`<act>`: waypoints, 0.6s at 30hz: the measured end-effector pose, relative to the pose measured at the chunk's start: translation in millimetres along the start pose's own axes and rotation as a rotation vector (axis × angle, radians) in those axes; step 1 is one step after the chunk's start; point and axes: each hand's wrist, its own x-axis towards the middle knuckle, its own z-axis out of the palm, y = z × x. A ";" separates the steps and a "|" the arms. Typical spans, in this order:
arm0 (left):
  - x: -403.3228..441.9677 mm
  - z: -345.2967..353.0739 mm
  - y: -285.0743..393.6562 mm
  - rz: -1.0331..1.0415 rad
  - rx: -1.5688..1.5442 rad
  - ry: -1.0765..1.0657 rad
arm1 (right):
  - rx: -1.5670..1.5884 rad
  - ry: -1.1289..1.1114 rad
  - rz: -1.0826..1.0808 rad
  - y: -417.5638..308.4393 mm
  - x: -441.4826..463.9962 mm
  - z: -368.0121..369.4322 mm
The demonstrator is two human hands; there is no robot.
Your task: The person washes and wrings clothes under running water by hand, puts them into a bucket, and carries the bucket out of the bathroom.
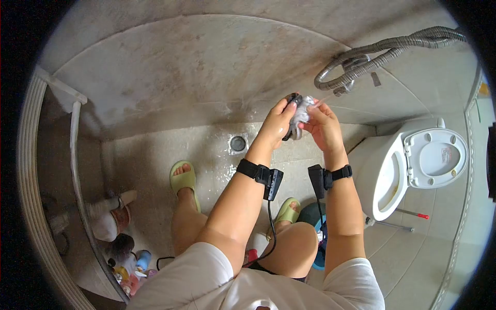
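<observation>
Out in front of me, above the tiled floor, both hands meet at a small wet bundle of cloth (300,118), black along its left side and whitish-grey on the right. My left hand (276,124) is closed round the black side, thumb on top. From the right, the fingers of my right hand (325,123) press on the whitish part. The bundle's exact kind is unclear, since the fingers cover much of it. Black straps with small dark boxes sit on both wrists.
A floor drain (237,144) lies in wet tiles left of my hands. A coiled metal hose (361,57) hangs on the wall ahead. At right stands a toilet (385,181) with its lid up. A blue bucket (319,261) is beside my leg; bottles (143,259) stand lower left.
</observation>
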 end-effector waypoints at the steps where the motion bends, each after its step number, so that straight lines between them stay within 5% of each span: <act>1: 0.5 -0.1 -0.5 -0.020 0.024 0.054 | -0.062 0.043 0.005 0.7 -0.9 -1.1; 14: 7.7 -0.8 -7.5 0.108 0.086 0.045 | -0.564 0.315 -0.144 4.0 1.7 -3.0; 18: 7.4 2.9 -9.2 0.166 0.217 -0.034 | -0.370 0.310 -0.154 9.3 2.9 7.6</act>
